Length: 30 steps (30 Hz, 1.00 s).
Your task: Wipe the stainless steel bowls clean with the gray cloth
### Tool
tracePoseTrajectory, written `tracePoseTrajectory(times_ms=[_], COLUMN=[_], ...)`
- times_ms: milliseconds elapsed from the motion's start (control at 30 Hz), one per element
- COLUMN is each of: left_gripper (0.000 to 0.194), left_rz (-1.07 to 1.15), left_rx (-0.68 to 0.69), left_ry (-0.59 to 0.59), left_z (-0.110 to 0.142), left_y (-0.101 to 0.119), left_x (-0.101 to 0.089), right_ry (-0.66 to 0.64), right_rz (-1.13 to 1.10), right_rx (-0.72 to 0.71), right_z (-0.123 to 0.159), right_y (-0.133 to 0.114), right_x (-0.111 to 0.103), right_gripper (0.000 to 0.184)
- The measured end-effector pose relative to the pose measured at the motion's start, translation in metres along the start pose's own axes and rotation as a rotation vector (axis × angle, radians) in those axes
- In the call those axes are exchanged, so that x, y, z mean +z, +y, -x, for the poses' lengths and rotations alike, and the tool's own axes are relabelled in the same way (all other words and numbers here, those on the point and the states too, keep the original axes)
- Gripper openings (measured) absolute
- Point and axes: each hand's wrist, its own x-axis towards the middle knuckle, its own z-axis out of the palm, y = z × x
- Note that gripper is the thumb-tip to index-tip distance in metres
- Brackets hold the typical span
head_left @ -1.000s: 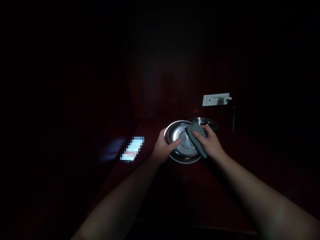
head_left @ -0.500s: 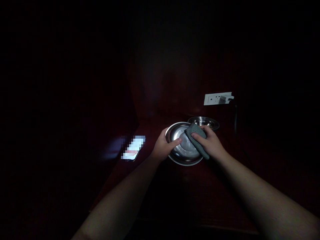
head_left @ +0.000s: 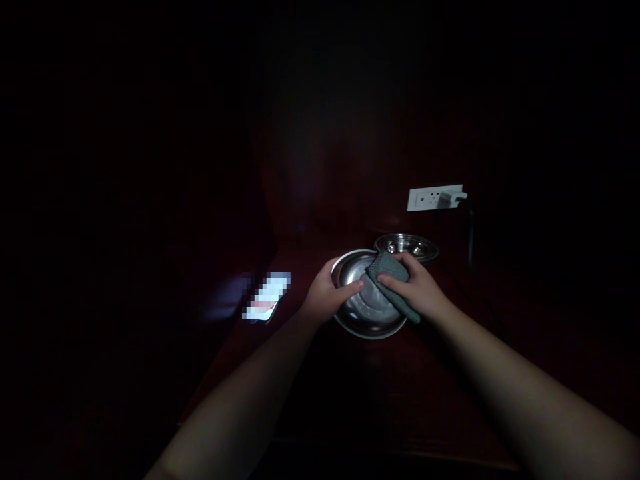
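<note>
A shiny steel bowl (head_left: 373, 310) is held tilted above the dark red table, its inside facing me. My left hand (head_left: 325, 293) grips its left rim, the thumb over the inner side and the fingers hidden behind. In my right hand (head_left: 417, 283) is a folded grey-green cloth (head_left: 393, 277), pressed over the bowl's right rim and inner wall. The right thumb lies on the cloth; most of the other fingers are out of sight. Just behind the bowl, another steel dish (head_left: 425, 250) rests on the table, partly covered by my right hand and the cloth.
To the left lies a phone (head_left: 267, 298) with a lit, blurred screen near the table's left edge. A white socket plate (head_left: 425, 199) with a plug (head_left: 453, 198) is on the back wall, a cable (head_left: 471, 237) hanging beside it. The surroundings are very dark.
The bowl has shifted slightly down towards me. My right hand and the cloth have moved a little left and down along its rim; the left hand keeps its grip.
</note>
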Motion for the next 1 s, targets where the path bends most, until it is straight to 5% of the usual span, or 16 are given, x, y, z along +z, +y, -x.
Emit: tracePoseTrajectory(times_ms=[500, 700, 833, 1000], left_gripper=[0.059, 0.052, 0.051, 0.072], left_rz=[-0.029, 0.395, 0.560, 0.318], left_rx=[-0.007, -0.053, -0.074, 0.071], left_ry=[0.146, 0.223, 0.099, 0.018], left_z=[0.002, -0.004, -0.002, 0.005], left_y=[0.000, -0.003, -0.005, -0.011], left_x=[0.001, -0.003, -0.002, 0.004], right_ry=[0.038, 0.156, 0.268, 0.327], right_rz=[0.016, -0.092, -0.095, -0.071], right_rx=[-0.040, -0.071, -0.055, -0.016], right_z=[0.002, 0.000, -0.004, -0.005], right_y=[-0.002, -0.001, 0.003, 0.006], right_x=[0.004, 0.006, 0.004, 0.004], right_gripper=[0.052, 0.058, 0.055, 0.054])
